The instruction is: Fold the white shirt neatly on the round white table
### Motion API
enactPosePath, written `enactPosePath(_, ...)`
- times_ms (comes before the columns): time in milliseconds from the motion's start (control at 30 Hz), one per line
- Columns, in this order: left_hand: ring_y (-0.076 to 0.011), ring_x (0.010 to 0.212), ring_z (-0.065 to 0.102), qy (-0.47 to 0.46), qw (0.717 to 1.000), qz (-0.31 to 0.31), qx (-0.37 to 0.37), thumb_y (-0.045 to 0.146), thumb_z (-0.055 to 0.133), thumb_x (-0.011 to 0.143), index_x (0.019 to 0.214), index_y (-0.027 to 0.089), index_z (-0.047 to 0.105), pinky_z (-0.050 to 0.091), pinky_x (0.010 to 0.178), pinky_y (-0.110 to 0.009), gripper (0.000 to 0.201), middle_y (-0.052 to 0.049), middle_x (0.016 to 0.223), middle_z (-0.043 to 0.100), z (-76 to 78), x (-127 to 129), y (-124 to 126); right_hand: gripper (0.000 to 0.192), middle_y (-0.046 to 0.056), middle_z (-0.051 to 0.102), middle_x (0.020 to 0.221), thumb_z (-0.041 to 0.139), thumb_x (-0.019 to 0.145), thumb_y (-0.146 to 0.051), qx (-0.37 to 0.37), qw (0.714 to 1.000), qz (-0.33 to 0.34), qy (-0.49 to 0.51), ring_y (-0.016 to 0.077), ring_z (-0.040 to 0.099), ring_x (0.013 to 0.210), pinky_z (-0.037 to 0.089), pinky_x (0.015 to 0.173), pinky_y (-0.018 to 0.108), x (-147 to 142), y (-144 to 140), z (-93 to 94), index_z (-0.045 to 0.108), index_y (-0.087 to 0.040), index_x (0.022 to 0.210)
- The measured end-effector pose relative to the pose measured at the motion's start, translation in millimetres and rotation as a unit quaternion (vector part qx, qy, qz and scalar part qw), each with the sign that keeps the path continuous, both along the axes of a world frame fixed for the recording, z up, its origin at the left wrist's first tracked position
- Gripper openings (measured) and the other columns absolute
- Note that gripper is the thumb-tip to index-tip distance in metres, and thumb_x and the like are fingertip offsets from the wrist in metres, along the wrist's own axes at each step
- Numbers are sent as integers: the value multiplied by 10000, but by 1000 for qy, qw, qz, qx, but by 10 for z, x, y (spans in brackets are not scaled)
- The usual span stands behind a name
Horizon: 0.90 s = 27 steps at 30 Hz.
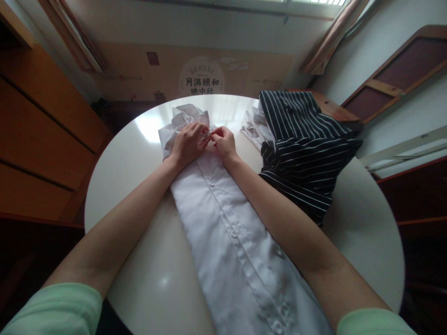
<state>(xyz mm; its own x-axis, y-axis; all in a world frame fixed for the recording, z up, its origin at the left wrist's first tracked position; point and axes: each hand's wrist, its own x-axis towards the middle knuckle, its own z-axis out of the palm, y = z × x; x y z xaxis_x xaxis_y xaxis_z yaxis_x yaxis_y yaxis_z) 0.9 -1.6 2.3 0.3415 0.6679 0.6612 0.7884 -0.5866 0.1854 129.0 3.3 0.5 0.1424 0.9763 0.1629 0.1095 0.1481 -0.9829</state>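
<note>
A white button-up shirt [216, 218] lies lengthwise on the round white table, its row of buttons running toward me. The far end of the shirt is bunched up. At that end my left hand [190, 142] rests on the cloth, with its fingers closed on the shirt's edge near the placket. My right hand [223, 142] meets it from the right, thumb and fingertips pinching the same spot of cloth. Whether a button sits between the fingertips is too small to tell.
Black garments with white stripes [303, 158] are heaped at the table's right side. Beside them lies a pale folded cloth [256, 123]. The table's rim [87, 200] curves around on the left. Behind it stands a printed cardboard panel [167, 74]; an orange-brown cabinet [38, 139] is at the left.
</note>
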Motion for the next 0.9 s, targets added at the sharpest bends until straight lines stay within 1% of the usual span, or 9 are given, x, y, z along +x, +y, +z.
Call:
enactPosePath(400,-206,889,592,3,1000,-8,-4,260,546,820,933,192,558,444,777,-312,133,-56,931,629,5,-3,-6,54,-66,490,639,466,685,-118,-7,1000,5,-13,69,488,607,418,681,230,-4,34,-39,474,-167,704)
enactPosePath(600,-212,904,595,1,1000,-12,-15,236,577,784,936,190,562,445,783,-312,159,-58,954,635,-2,-6,-3,55,-62,497,645,456,689,-117,-2,1000,5,-27,73,493,609,433,705,243,-4,43,-57,477,-166,698)
enactPosePath(900,-211,901,594,0,999,-18,-33,200,547,775,928,176,574,445,794,-313,157,-59,948,633,11,-1,-9,25,-51,502,655,467,675,-149,-1,999,5,-44,81,490,640,435,735,258,-3,70,-87,478,-165,691)
